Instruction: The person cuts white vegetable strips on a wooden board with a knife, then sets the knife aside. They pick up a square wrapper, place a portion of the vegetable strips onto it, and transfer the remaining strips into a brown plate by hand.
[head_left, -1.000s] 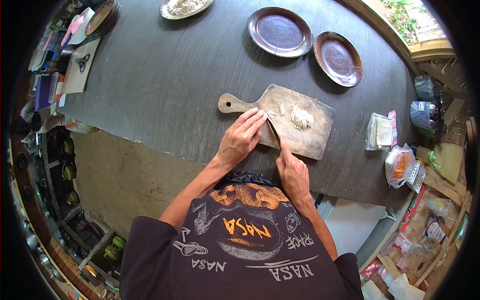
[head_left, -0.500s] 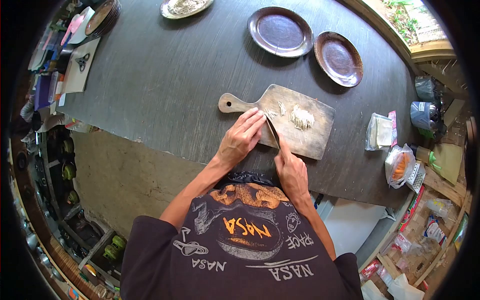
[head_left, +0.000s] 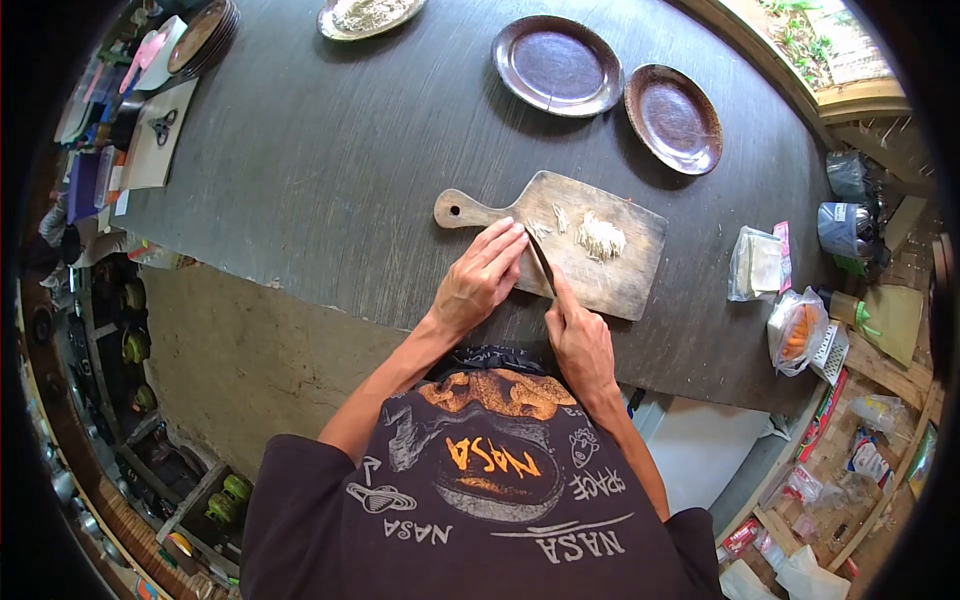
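A wooden cutting board (head_left: 622, 285) with a round handle lies near the table's front edge. My right hand (head_left: 580, 345) grips a knife (head_left: 543, 264), its dark blade slanting across the board's left part. Close against the blade, the fingertips of my left hand (head_left: 480, 275) press down together at the handle end of the board; whatever they hold is hidden beneath them. Pale thin shreds (head_left: 600, 237) form a small pile right of the blade, and a few loose slivers (head_left: 560, 217) lie between pile and knife.
Two brown plates (head_left: 557, 66) (head_left: 674, 120) sit beyond the board, and a plate of pale shreds (head_left: 372, 12) stands farther back. At right are a plastic packet (head_left: 757, 265) and a bag of orange pieces (head_left: 798, 333). Scissors (head_left: 163, 127) and stacked plates (head_left: 205, 38) occupy the left end.
The whole view has shifted very slightly left. Both hands keep their places on the board, and the knife blade shows a narrower side than before.
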